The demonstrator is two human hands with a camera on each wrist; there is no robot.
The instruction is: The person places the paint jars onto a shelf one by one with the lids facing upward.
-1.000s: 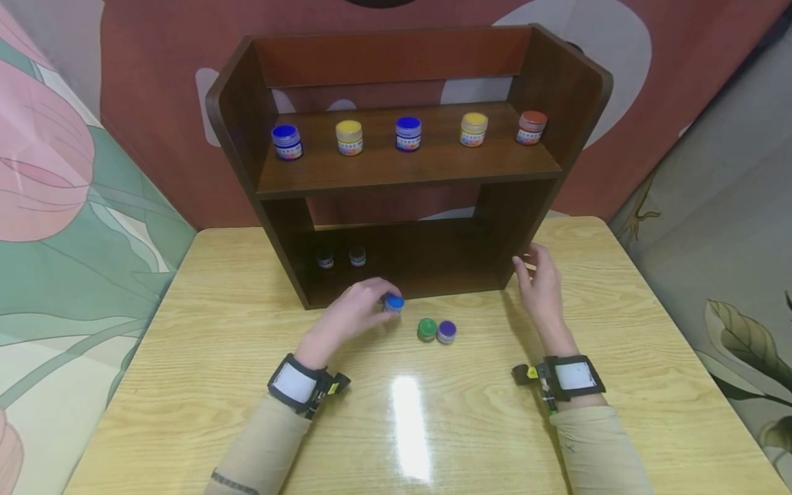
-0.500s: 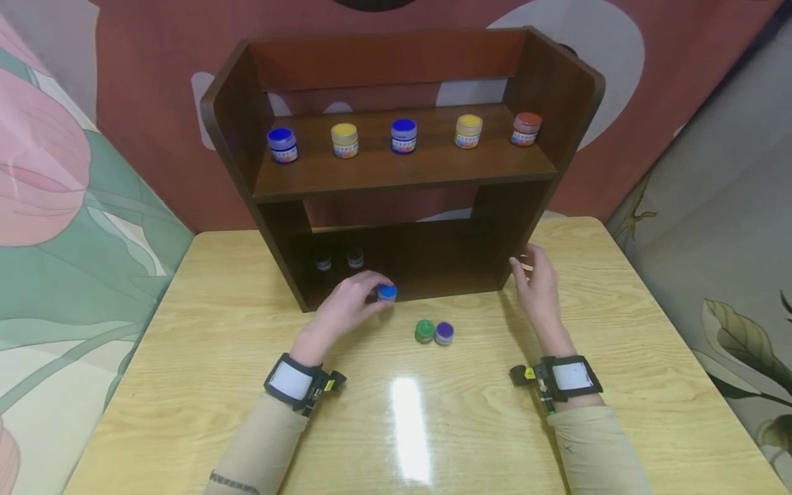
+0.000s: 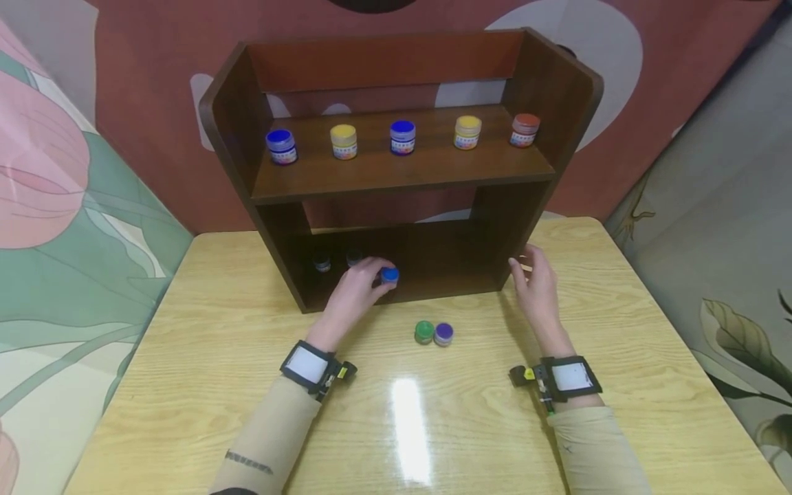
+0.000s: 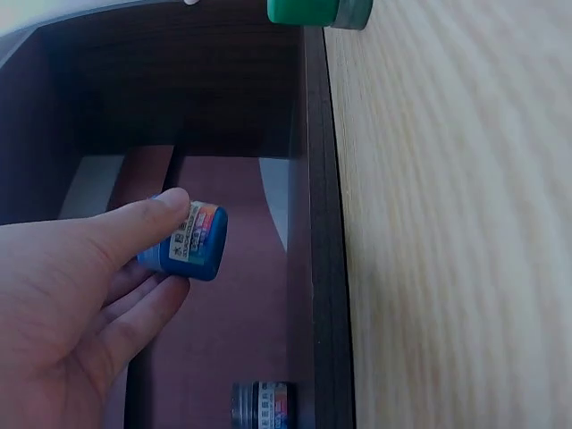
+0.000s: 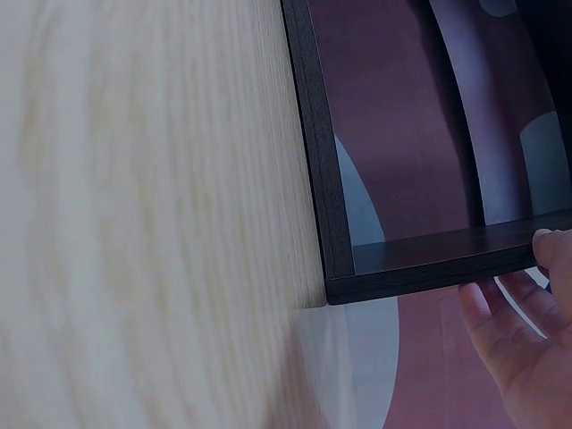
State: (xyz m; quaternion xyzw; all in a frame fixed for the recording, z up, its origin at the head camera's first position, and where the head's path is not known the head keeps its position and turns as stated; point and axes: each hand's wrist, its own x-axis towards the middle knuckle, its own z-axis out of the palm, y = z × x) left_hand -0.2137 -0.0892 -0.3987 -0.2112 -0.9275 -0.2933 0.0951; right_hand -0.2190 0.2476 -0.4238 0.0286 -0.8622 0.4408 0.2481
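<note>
My left hand (image 3: 354,292) pinches a small blue-lidded paint jar (image 3: 389,276) between thumb and fingers, at the opening of the dark wooden shelf's (image 3: 402,189) lower compartment. The left wrist view shows the jar (image 4: 192,239) tilted, its label facing the camera. At the shelf's right side panel (image 5: 438,273), my right hand (image 3: 537,289) holds the edge, with the thumb at the front and the fingers along the outside. A green-lidded jar (image 3: 424,332) and a purple-lidded jar (image 3: 443,334) stand side by side on the table, in front of the shelf.
Several paint jars line the upper shelf, from a blue one (image 3: 281,146) at left to a red one (image 3: 524,130) at right. Two dark jars stand in the lower compartment, one (image 3: 322,262) near the left wall. The wooden table (image 3: 482,426) spreads in front.
My left hand has carried the blue jar from the table just before the shelf, forward to the lower compartment's opening. The right hand stays at the side panel.
</note>
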